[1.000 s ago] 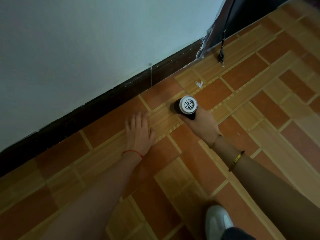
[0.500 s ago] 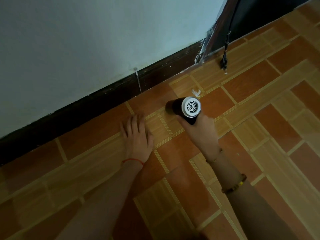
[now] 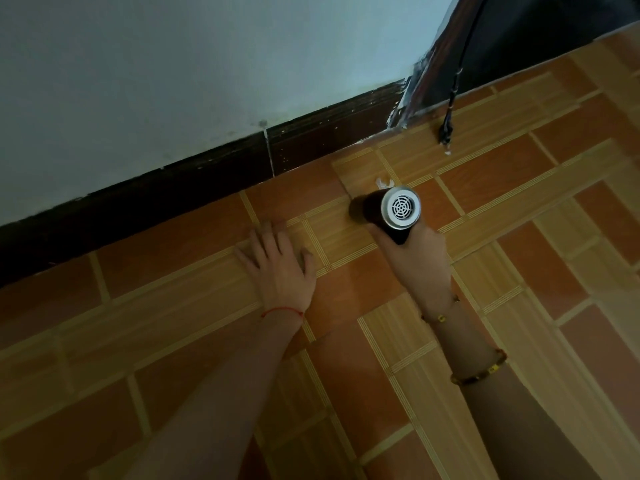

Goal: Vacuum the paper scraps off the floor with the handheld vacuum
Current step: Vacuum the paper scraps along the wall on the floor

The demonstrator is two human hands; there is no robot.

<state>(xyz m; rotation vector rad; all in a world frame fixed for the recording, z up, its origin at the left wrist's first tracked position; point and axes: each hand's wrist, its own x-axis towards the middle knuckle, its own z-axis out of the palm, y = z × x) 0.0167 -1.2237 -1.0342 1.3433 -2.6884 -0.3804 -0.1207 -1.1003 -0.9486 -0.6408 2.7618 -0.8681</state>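
Head view, looking down at a tiled floor [image 3: 363,358], orange-brown and tan tiles, meeting a pale wall [image 3: 207,64] along a dark baseboard [image 3: 311,140] at the floor's far edge.

Right hand [image 3: 417,258] grips the handheld vacuum [image 3: 384,211], fingers curled round its lower part. Vacuum body is dark, barrel-shaped, with a round silver-white grille end facing the camera; the dark end points away toward the baseboard and sits low over the floor. Cannot tell whether the nozzle touches the tile.

One white paper scrap [image 3: 384,183] lies on a tan tile just beside the vacuum's far side, between the vacuum and the baseboard, near the floor's far edge. Partly hidden by the vacuum's rim. A second small white scrap [image 3: 447,153] lies further right, just below the end of a black cable.

Left hand [image 3: 278,268] lies flat on the floor, palm down, fingers straight and together pointing toward the baseboard, holding nothing. It is left of the vacuum, apart from it. Red string bracelet [image 3: 282,310] on the left wrist; thin chain [image 3: 440,315] and beaded bracelet [image 3: 479,372] on the right forearm.

Black cable [image 3: 452,95] hangs down at the far right by a dark doorway [image 3: 554,29], its end near the floor.
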